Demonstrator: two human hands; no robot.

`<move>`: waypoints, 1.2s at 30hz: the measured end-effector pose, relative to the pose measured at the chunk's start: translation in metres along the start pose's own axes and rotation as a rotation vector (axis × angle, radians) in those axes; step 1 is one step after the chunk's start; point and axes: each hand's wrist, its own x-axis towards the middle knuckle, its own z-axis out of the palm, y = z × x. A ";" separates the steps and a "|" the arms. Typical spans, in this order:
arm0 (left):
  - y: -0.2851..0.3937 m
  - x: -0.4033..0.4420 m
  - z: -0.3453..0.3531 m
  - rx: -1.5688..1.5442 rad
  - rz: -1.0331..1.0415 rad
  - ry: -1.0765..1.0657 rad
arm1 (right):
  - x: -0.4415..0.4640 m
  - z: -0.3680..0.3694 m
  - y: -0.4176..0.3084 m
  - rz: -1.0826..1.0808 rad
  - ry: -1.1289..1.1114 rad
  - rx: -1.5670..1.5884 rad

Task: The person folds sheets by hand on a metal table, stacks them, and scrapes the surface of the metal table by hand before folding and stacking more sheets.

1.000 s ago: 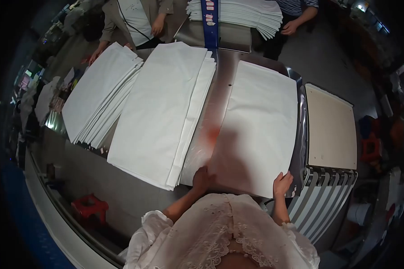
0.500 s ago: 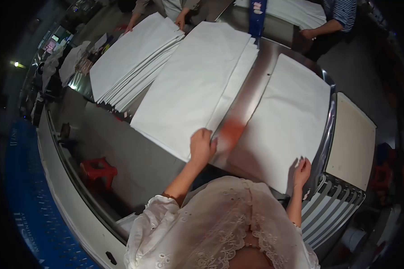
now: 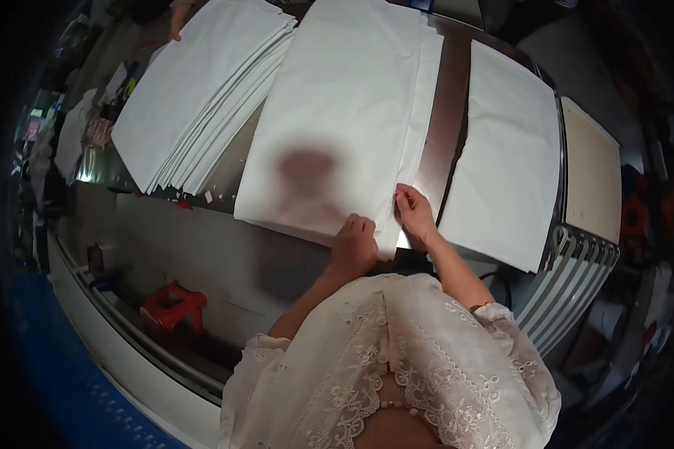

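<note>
Head view: at the middle of the shiny table (image 3: 449,97), cloth (image 3: 344,90) is pinched at its edge by the right hand (image 3: 415,212) and touched by the left hand (image 3: 354,245), fingers bent, grip unclear. Near the table, a stool (image 3: 176,305) is set on grey floor (image 3: 210,247).

Middle cloth stack (image 3: 344,105) = reference, on the desk (image 3: 448,97). Left cloth stack (image 3: 202,90): left of it, same desk; co-worker's hand (image 3: 178,21) far-left of it, at that stack's far edge. Right cloth (image 3: 505,157): right of it, strip of desk between. Panel (image 3: 591,165): farther right. Left hand (image 3: 354,243): at its near edge. Right hand (image 3: 414,213): near right corner. Stool (image 3: 183,307): near-left, on floor.
</note>
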 end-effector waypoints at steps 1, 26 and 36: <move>-0.005 0.003 -0.007 -0.024 0.029 -0.026 | -0.003 0.000 0.001 0.004 0.026 -0.048; -0.373 -0.063 -0.313 -1.716 -0.370 0.905 | -0.003 0.039 0.012 0.111 -0.173 -0.249; -0.321 -0.059 -0.350 -1.637 -0.280 1.054 | -0.027 -0.071 -0.159 0.106 -0.146 0.498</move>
